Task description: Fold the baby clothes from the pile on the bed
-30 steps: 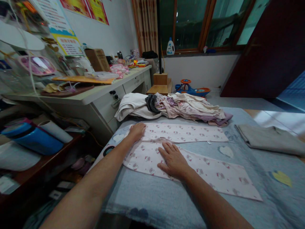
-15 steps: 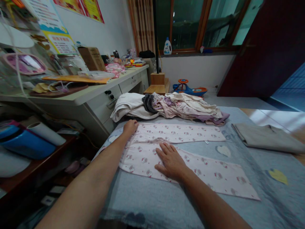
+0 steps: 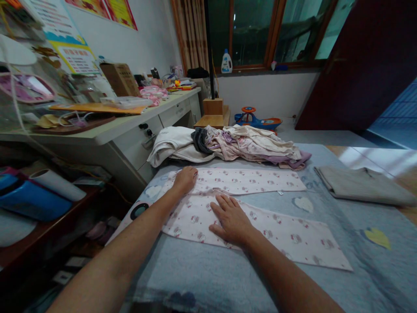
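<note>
Pale pink printed pajama pants [image 3: 273, 234] lie spread on the bed, both legs stretching to the right. On the upper part, near the waist end, rests my left hand [image 3: 185, 179], its fingers together and laid over the cloth; the fingertips are partly hidden. My right hand [image 3: 230, 221] presses flat on the lower leg near the crotch, fingers spread, holding nothing. A small white tag [image 3: 280, 193] sticks out from the upper leg's inner edge.
Beyond the pants lies a heap of clothes [image 3: 250, 141], with a folded white garment [image 3: 171, 141] at its left. A folded grey garment [image 3: 361, 186] is on the right of the bed [image 3: 208, 278]. A cluttered desk [image 3: 127, 143] stands along the left.
My left hand has slid a little to the right over the waist end of the pants. A dark oval shape on pale pink now shows beside my left forearm. My right hand stays put.
</note>
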{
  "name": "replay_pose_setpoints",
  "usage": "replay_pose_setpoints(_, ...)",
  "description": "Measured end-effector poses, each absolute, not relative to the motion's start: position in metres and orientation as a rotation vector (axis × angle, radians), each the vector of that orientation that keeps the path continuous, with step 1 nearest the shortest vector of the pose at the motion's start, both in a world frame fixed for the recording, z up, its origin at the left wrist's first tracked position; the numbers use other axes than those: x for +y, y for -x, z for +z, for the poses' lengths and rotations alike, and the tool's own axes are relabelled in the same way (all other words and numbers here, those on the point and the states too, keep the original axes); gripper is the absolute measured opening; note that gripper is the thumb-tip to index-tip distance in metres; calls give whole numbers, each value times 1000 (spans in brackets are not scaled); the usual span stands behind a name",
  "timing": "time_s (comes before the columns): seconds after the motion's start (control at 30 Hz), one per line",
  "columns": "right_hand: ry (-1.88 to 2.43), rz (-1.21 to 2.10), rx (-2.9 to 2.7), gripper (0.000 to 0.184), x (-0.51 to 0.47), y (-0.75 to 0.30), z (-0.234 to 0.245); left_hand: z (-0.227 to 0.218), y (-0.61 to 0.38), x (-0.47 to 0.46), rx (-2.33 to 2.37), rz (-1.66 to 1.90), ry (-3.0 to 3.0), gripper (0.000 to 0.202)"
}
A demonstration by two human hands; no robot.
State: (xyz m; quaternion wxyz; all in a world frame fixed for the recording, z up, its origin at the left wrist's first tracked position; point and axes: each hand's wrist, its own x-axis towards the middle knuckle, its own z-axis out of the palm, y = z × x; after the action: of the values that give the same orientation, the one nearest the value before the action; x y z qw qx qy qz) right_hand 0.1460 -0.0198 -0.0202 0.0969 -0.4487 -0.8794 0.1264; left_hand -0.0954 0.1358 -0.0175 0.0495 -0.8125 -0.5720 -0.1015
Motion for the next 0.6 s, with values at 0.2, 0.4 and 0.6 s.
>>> replay_pose_setpoints(0.2, 1339, 391, -2611, 75, -20, -146, -20, -33, 99, 128, -1695, -370, 2538, 36)
replay_pose_setpoints(0.4, 1338, 404, -2612, 74, -20, -145, -18, -36, 102, 125, -1798, -48, 2608, 55)
replay_pose_setpoints(0.6, 1331, 406, -2605, 74, -21, -146, -17, -28, 99, 133, -1932, 14, 2570, 54)
